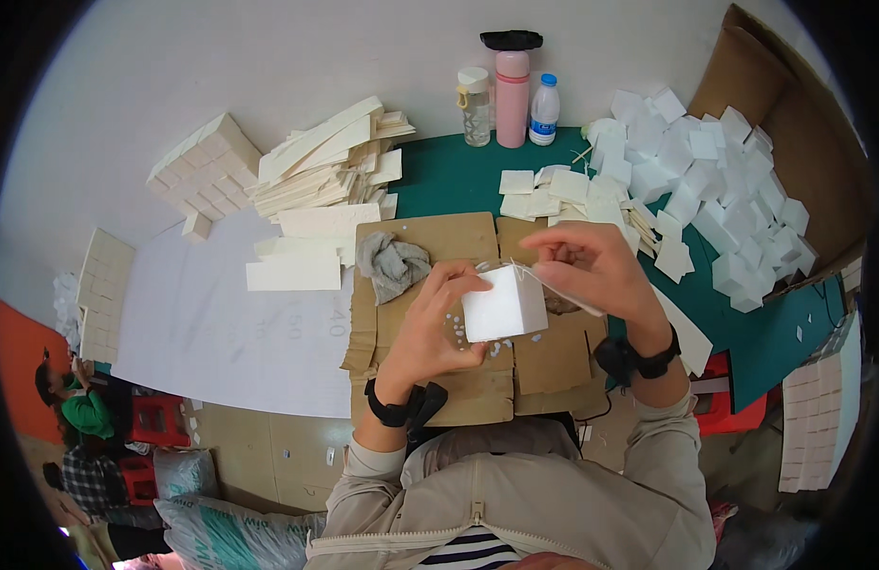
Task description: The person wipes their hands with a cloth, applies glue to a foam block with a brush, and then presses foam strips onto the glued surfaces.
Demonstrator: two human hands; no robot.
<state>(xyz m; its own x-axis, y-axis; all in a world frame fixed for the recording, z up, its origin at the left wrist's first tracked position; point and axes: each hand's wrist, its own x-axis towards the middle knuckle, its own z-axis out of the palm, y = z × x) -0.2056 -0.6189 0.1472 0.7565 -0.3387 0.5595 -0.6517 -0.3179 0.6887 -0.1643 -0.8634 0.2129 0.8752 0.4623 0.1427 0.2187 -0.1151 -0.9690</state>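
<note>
A white foam block (495,306) is held above the cardboard, gripped between the thumb and fingers of my left hand (435,318). At the block's upper right edge, my right hand (596,271) is closed on a thin pale flat piece (574,294). That piece slants down and away from the block; its exact kind is unclear. Fine strands stick up by the block's top corner. Beneath my hands lie brown cardboard sheets (439,394) with small white crumbs on them. A crumpled grey cloth (392,266) rests beside my left hand.
Cream sheets (325,161) are stacked at the back left, near a wall of cream blocks (207,166). Small cream squares (554,195) and many white foam blocks (706,166) fill the right. A pink flask (512,100) and two bottles stand behind. Other people sit far left.
</note>
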